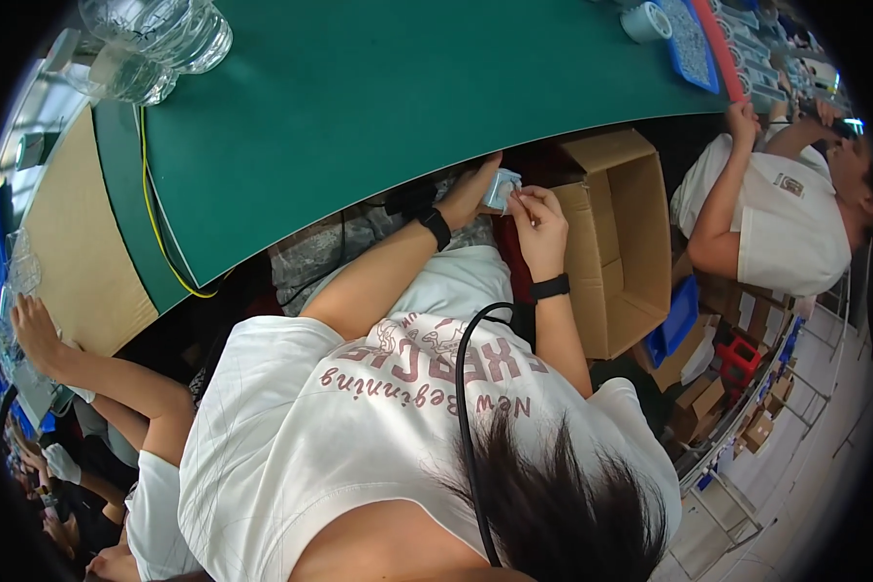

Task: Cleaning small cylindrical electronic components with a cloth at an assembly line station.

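Just below the near edge of the green table (388, 107), I hold a small pale blue and white packet-like piece (501, 188); its exact kind is too small to tell. My left hand (468, 197) is closed around its left side, with a dark band on the wrist. From the right, my right hand (541, 225) pinches the near right side of the piece between thumb and fingers. Part of the left fingers is hidden behind the piece and by the table edge.
An open cardboard box (619, 252) stands right of my right hand. Clear plastic containers (170, 44) sit at the table's far left, near a yellow cable (149, 194). A white cup (646, 21) and a blue tray (691, 44) lie far right. Co-workers flank me on both sides.
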